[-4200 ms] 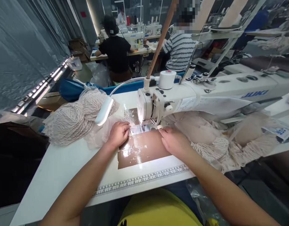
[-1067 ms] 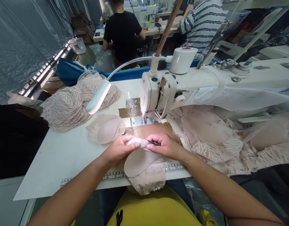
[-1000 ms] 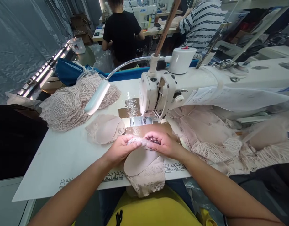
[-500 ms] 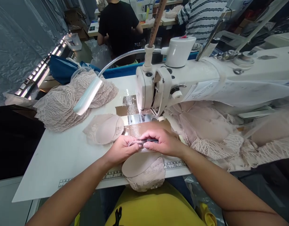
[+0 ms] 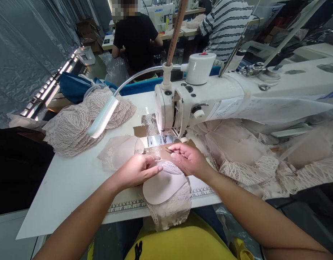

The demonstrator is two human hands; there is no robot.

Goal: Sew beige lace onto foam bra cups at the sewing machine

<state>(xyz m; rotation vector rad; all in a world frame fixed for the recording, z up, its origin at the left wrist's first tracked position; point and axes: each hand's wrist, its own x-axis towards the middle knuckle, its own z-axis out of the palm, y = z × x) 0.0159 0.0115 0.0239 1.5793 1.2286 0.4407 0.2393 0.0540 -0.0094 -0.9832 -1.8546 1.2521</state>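
Note:
My left hand (image 5: 138, 170) pinches the upper edge of a beige lace bra cup (image 5: 166, 193) that hangs over the table's near edge. My right hand (image 5: 188, 157) is closed on small thread snips (image 5: 168, 150) whose tips point left, just above the cup's lace edge. Both hands are in front of the needle area of the white sewing machine (image 5: 199, 101). A second cup piece (image 5: 120, 151) lies flat to the left of my left hand.
A heap of lace pieces (image 5: 74, 122) sits at the table's left under the gooseneck lamp (image 5: 103, 117). More lace fabric (image 5: 250, 159) is piled right, under the machine arm. A printed ruler (image 5: 123, 207) runs along the table's front. Two people sit at machines behind.
Earlier both hands were flat at the needle; the cup then came toward me. In the last half second my right hand lifted the snips up and away from the lace edge.

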